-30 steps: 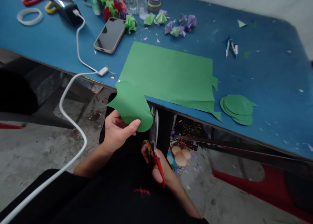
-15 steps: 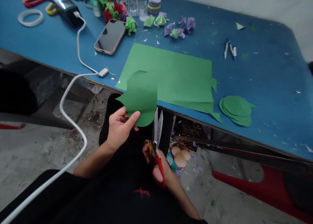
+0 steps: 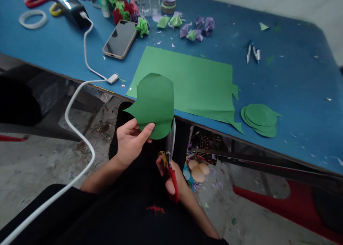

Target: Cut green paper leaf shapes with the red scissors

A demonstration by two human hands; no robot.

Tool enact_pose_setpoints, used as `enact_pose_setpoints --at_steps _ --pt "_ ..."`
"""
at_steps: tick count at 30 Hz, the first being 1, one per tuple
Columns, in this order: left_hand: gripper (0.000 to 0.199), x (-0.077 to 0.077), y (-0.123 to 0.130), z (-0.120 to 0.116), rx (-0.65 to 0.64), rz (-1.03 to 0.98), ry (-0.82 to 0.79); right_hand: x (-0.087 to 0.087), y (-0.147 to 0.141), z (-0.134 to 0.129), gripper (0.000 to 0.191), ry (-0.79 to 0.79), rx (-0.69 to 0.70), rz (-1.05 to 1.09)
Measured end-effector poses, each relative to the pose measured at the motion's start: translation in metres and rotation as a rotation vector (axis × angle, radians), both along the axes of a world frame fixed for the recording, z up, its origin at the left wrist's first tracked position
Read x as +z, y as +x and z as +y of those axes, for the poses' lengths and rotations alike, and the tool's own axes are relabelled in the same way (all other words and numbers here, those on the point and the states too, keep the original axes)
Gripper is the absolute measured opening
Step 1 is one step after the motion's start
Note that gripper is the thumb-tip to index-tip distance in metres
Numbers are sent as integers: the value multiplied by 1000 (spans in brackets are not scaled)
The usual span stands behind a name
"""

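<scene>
Pinched by its lower left edge, a piece of green paper [image 3: 157,102] hangs in my left hand [image 3: 131,141], thumb on top. Its outline is rounded, with a pointed tab at the left. My right hand [image 3: 174,180] is wrapped round the red and yellow handles of a pair of scissors [image 3: 171,141]. The blades point up and lie at the paper's lower right edge, partly behind it. Beyond the piece, a large green sheet [image 3: 198,84] lies on the blue table [image 3: 289,88], its right edge cut ragged. Right of it rests a stack of rounded green cutouts [image 3: 259,118].
A phone [image 3: 120,39] and a white cable [image 3: 80,130] lie to the left; the cable hangs over the table edge. Crumpled purple and green paper pieces [image 3: 191,32] sit at the back. A drawing compass [image 3: 253,52] lies at the right. Paper scraps litter the table and floor.
The scissor blades have closed together at the paper's right edge. The green paper has tilted up slightly to face me more. Both hands stay nearly in place.
</scene>
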State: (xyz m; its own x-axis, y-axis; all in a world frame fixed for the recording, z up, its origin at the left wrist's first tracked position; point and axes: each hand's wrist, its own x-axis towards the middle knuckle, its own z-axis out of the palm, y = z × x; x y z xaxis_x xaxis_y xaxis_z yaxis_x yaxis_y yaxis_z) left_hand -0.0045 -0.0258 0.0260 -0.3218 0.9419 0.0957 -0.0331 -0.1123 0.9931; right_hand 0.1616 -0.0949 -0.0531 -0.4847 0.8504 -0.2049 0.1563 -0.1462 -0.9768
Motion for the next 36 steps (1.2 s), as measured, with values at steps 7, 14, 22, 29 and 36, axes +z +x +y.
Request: enact_pose_setpoints --at_steps 7,14,22,29,36 --pt "12 2 0 -3 13 101 49 -1 3 -1 92 -39 8 -16" --pt "36 4 -1 -4 23 195 75 4 3 0 88 14 -15 12" --pt "40 4 -1 -4 27 156 80 -2 2 -4 90 -70 -32 -3" --pt "14 0 -3 -4 -6 73 98 -2 3 -4 78 -82 -24 -34" --pt "6 -1 -4 -3 21 -2 75 4 3 -1 73 -40 3 -3"
